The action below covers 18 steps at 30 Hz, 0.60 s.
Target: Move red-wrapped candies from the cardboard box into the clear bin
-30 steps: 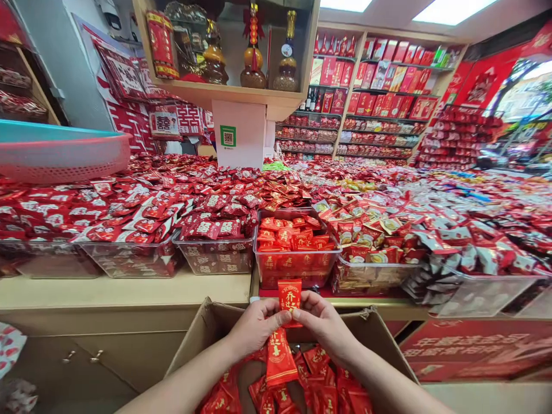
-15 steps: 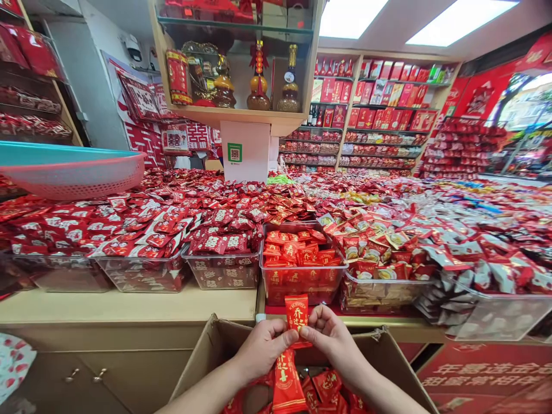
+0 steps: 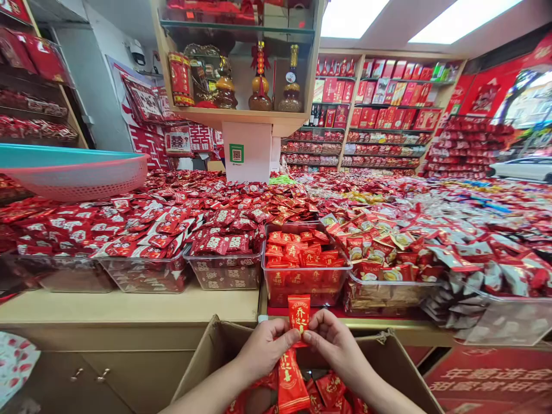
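The upper red packet is pinched between both hands.

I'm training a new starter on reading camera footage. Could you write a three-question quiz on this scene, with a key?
1. True or false: the left hand and the right hand both touch the upper red packet.
2. Where is the open cardboard box?
A. On the tall back shelves
B. Below the hands
C. Inside the pink basket
3. Fill in the missing word: the QR code on the white panel has a ____ border.

Key: 1 true; 2 B; 3 green.
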Tool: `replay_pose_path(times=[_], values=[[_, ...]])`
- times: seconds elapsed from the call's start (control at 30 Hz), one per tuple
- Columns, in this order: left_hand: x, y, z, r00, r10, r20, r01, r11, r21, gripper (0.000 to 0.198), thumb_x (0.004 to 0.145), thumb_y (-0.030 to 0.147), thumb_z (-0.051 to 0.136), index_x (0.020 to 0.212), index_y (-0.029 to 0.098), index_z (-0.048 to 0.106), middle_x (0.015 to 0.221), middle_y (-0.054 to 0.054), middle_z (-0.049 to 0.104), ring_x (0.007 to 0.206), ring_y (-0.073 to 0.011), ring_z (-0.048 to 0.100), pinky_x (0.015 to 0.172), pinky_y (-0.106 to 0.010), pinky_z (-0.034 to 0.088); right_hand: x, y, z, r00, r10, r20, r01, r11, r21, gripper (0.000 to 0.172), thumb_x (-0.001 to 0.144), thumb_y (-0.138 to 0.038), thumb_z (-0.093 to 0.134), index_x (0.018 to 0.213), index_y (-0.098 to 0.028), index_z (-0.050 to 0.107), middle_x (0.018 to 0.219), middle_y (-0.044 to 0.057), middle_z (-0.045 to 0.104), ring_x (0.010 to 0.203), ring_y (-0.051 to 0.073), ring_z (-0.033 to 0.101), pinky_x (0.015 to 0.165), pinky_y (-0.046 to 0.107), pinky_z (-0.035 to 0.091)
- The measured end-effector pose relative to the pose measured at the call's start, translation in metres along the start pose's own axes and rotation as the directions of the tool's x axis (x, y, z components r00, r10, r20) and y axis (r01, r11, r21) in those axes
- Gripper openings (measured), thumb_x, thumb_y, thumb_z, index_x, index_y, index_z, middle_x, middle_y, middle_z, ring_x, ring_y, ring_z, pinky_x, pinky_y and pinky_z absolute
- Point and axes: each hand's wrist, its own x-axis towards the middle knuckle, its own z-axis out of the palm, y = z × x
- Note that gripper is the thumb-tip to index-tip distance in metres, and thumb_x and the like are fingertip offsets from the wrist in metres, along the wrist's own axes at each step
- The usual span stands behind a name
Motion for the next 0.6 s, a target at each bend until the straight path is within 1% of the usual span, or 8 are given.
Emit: replay_pose_path(times=[0.1, 0.17, 0.27, 0.33, 0.43, 0.53, 0.6], values=[[0.0007, 0.001, -0.0008, 1.0, 0.01, -0.003, -0.01, 0.999, 0.05, 0.037, 0.072, 0.045, 0.048, 0.071, 0.01, 0.06, 0.062, 0.001, 0.054, 0.059, -0.0105, 0.042, 0.056, -0.02, 0.033, -0.0006, -0.0002, 0.0008, 1.0, 0.005, -0.003, -0.005, 1.0, -0.011, 0.028, 0.064, -0.034, 0.063, 0.067, -0.018, 0.04, 0.059, -0.005, 0.044, 0.053, 0.007, 0.039, 0.049, 0.02, 0.031], [0.0013, 0.0002, -0.0012, 1.0, -0.003, -0.011, 0.004, 0.997, 0.082, 0.038, 0.072, 0.046, 0.048, 0.068, 0.01, 0.06, 0.059, 0.001, 0.052, 0.057, -0.0098, 0.04, 0.054, -0.02, 0.032, -0.0009, 0.0006, 0.001, 1.0, 0.01, -0.001, -0.01, 1.0, -0.014, 0.028, 0.065, -0.034, 0.062, 0.067, -0.018, 0.04, 0.059, -0.005, 0.043, 0.052, 0.007, 0.038, 0.048, 0.02, 0.031], [0.0015, -0.0015, -0.0013, 0.999, -0.032, -0.017, 0.033, 0.996, 0.082, 0.039, 0.071, 0.046, 0.049, 0.071, 0.009, 0.06, 0.062, 0.0, 0.054, 0.059, -0.0104, 0.042, 0.055, -0.02, 0.033, -0.0011, 0.0007, 0.0007, 1.0, 0.017, -0.005, -0.017, 1.0, -0.014, 0.028, 0.065, -0.034, 0.062, 0.067, -0.018, 0.04, 0.058, -0.005, 0.043, 0.051, 0.006, 0.037, 0.047, 0.019, 0.03], [0.0011, -0.0021, -0.0015, 0.999, -0.042, 0.005, 0.041, 0.998, 0.041, 0.038, 0.07, 0.044, 0.051, 0.076, 0.008, 0.061, 0.068, -0.002, 0.057, 0.063, -0.0122, 0.046, 0.058, -0.021, 0.035, -0.0009, -0.0007, 0.0003, 1.0, 0.019, -0.01, -0.019, 1.0, -0.02, 0.028, 0.064, -0.036, 0.062, 0.068, -0.018, 0.04, 0.058, -0.005, 0.043, 0.051, 0.007, 0.038, 0.046, 0.019, 0.031], [0.0009, -0.003, -0.0025, 0.999, -0.009, 0.051, 0.012, 0.998, -0.066, 0.035, 0.068, 0.039, 0.056, 0.086, 0.01, 0.06, 0.08, -0.004, 0.061, 0.074, -0.015, 0.051, 0.068, -0.024, 0.038, -0.0001, -0.0032, -0.0011, 0.999, 0.012, -0.03, -0.013, 0.999, -0.032, 0.029, 0.063, -0.037, 0.062, 0.068, -0.018, 0.041, 0.061, -0.004, 0.044, 0.053, 0.008, 0.039, 0.047, 0.02, 0.033], [0.0016, -0.0063, -0.0044, 1.0, -0.012, -0.005, 0.011, 0.994, -0.109, 0.036, 0.065, 0.037, 0.06, 0.09, 0.011, 0.057, 0.08, -0.006, 0.062, 0.074, -0.0153, 0.053, 0.068, -0.025, 0.039, 0.0011, -0.0022, -0.0027, 0.999, 0.001, -0.046, -0.003, 0.999, -0.037, 0.028, 0.063, -0.038, 0.062, 0.069, -0.019, 0.042, 0.063, -0.004, 0.044, 0.053, 0.008, 0.039, 0.047, 0.02, 0.032], [0.0023, -0.0087, -0.0055, 0.999, -0.028, -0.019, 0.026, 0.993, -0.116, 0.038, 0.065, 0.038, 0.06, 0.091, 0.011, 0.057, 0.08, -0.006, 0.062, 0.074, -0.016, 0.054, 0.067, -0.026, 0.04, 0.0018, 0.0007, -0.0031, 1.0, 0.011, -0.028, -0.012, 0.999, -0.037, 0.028, 0.064, -0.038, 0.061, 0.069, -0.019, 0.042, 0.061, -0.004, 0.044, 0.052, 0.008, 0.038, 0.045, 0.019, 0.03]])
